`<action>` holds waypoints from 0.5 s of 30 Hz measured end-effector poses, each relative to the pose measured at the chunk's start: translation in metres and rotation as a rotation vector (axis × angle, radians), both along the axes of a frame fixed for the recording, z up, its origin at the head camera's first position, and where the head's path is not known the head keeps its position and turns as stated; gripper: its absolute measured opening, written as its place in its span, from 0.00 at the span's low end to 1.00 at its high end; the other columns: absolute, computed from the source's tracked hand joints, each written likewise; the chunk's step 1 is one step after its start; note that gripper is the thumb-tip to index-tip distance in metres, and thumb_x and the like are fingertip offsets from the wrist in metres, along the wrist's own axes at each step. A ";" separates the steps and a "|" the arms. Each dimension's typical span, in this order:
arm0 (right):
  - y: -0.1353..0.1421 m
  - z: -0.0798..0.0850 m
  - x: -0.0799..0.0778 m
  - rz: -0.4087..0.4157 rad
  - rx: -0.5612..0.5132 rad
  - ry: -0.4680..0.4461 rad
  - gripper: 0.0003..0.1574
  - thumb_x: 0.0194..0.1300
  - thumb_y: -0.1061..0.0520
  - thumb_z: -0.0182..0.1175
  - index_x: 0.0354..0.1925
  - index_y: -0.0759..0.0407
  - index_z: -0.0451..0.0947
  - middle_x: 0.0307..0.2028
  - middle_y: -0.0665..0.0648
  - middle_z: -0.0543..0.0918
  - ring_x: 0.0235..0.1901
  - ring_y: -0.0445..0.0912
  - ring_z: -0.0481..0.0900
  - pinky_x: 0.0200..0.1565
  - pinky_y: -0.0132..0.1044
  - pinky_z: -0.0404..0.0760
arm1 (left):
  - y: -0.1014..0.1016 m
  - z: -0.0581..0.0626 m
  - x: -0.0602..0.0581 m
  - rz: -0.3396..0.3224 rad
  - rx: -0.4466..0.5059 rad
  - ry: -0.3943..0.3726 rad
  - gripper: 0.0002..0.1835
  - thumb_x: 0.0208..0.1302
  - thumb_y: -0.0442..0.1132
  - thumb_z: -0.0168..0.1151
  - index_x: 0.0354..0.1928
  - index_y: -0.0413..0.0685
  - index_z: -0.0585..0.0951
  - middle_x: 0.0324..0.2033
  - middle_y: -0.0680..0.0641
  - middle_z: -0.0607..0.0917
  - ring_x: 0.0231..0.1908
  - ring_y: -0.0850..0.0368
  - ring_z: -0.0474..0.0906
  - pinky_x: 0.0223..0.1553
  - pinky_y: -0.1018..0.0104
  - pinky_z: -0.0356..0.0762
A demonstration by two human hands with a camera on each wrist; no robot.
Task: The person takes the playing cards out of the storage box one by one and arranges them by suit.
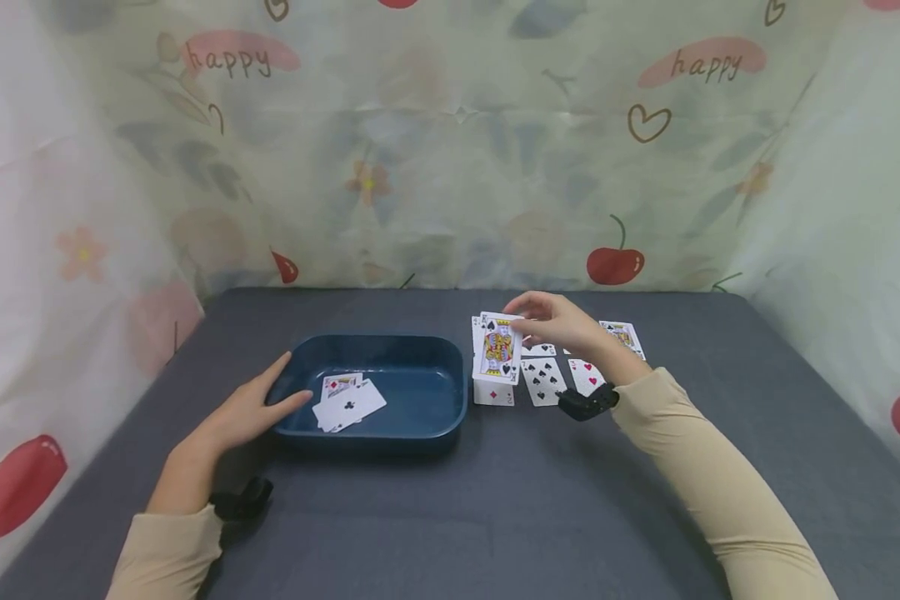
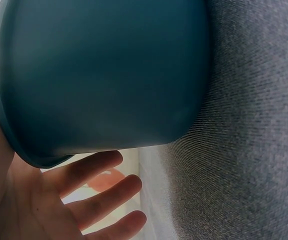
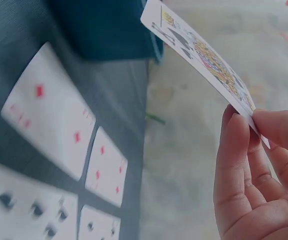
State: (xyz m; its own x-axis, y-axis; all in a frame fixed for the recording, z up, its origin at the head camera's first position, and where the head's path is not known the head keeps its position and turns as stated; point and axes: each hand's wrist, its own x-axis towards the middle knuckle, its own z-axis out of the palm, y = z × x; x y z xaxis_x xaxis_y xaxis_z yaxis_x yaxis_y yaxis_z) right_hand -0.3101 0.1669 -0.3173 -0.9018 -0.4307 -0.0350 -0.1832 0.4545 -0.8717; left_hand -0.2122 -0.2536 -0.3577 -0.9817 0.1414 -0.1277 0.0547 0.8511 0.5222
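Note:
My right hand (image 1: 558, 323) pinches one corner of a king of spades playing card (image 1: 498, 348) between thumb and fingers. The card is tilted above the laid-out cards, beside the right end of a dark blue tray (image 1: 378, 435). My left hand (image 1: 246, 410) holds the tray's left end, thumb over the rim and the other fingers along the outside. Inside the tray, a club card (image 1: 351, 405) overlaps a red-marked face card (image 1: 342, 384). Below the held card lies a two of diamonds (image 3: 59, 112), with another diamond card (image 3: 106, 167) close beside it.
Right of the tray, face-up cards lie in two rows, including a spade card (image 1: 543, 382), a heart card (image 1: 587, 377) and a face card (image 1: 624, 336). All rest on a dark grey tabletop (image 1: 450, 533). Patterned curtains (image 1: 450, 167) enclose the back and sides.

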 end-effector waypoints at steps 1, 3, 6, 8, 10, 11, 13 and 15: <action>0.006 -0.002 0.001 -0.008 0.002 -0.002 0.20 0.64 0.56 0.57 0.54 0.60 0.71 0.45 0.60 0.78 0.39 0.45 0.79 0.49 0.48 0.81 | 0.000 0.000 0.000 0.002 -0.002 -0.001 0.49 0.64 0.63 0.49 0.73 0.42 0.41 0.70 0.29 0.48 0.67 0.27 0.48 0.62 0.30 0.51; 0.018 -0.007 0.004 -0.030 0.013 -0.006 0.21 0.64 0.55 0.58 0.54 0.60 0.71 0.43 0.59 0.77 0.38 0.44 0.78 0.49 0.47 0.80 | 0.000 -0.001 0.000 0.002 -0.006 0.001 0.49 0.64 0.63 0.49 0.73 0.42 0.41 0.70 0.29 0.48 0.67 0.27 0.49 0.62 0.30 0.51; 0.033 -0.011 0.010 -0.054 0.030 -0.013 0.22 0.64 0.55 0.57 0.55 0.61 0.70 0.42 0.58 0.77 0.37 0.43 0.78 0.49 0.46 0.80 | 0.000 -0.001 0.000 0.001 -0.006 0.000 0.49 0.64 0.63 0.49 0.73 0.42 0.41 0.70 0.29 0.48 0.67 0.27 0.49 0.62 0.30 0.52; 0.040 -0.014 0.015 -0.061 0.046 -0.008 0.22 0.64 0.56 0.57 0.55 0.62 0.70 0.41 0.59 0.77 0.36 0.41 0.79 0.48 0.45 0.81 | 0.000 -0.001 0.000 -0.001 -0.003 -0.001 0.49 0.64 0.63 0.49 0.73 0.42 0.41 0.70 0.29 0.48 0.67 0.27 0.49 0.62 0.30 0.52; 0.046 -0.016 0.018 -0.057 0.057 0.000 0.22 0.65 0.56 0.56 0.55 0.64 0.69 0.41 0.60 0.78 0.36 0.41 0.79 0.47 0.44 0.81 | 0.000 -0.001 0.000 0.000 -0.001 -0.005 0.49 0.63 0.64 0.48 0.73 0.42 0.41 0.70 0.29 0.48 0.67 0.27 0.49 0.62 0.30 0.52; 0.049 -0.018 0.020 -0.058 0.063 0.001 0.22 0.64 0.56 0.57 0.55 0.65 0.69 0.41 0.60 0.78 0.36 0.41 0.79 0.46 0.43 0.82 | 0.000 -0.002 0.000 0.000 -0.002 -0.005 0.49 0.63 0.64 0.48 0.73 0.42 0.41 0.70 0.29 0.48 0.67 0.27 0.49 0.62 0.30 0.52; 0.054 -0.023 0.023 -0.061 0.065 -0.001 0.22 0.64 0.57 0.57 0.55 0.65 0.69 0.40 0.60 0.78 0.36 0.41 0.79 0.45 0.43 0.82 | 0.000 -0.002 0.000 0.001 -0.004 -0.005 0.49 0.63 0.65 0.48 0.73 0.42 0.41 0.70 0.29 0.48 0.67 0.27 0.49 0.62 0.30 0.52; 0.059 -0.028 0.025 -0.061 0.060 -0.016 0.22 0.64 0.57 0.57 0.54 0.66 0.69 0.38 0.57 0.78 0.35 0.40 0.78 0.45 0.43 0.82 | 0.000 -0.001 0.000 0.002 -0.006 -0.005 0.50 0.63 0.65 0.48 0.73 0.42 0.41 0.70 0.29 0.48 0.67 0.27 0.49 0.62 0.30 0.52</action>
State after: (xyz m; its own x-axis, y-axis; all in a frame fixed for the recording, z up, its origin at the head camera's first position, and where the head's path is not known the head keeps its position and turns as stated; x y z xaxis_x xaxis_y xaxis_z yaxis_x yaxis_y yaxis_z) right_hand -0.2851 0.2262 -0.3458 -0.9256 -0.3712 -0.0737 -0.1396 0.5157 -0.8453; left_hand -0.2123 -0.2534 -0.3590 -0.9812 0.1387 -0.1338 0.0502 0.8542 0.5176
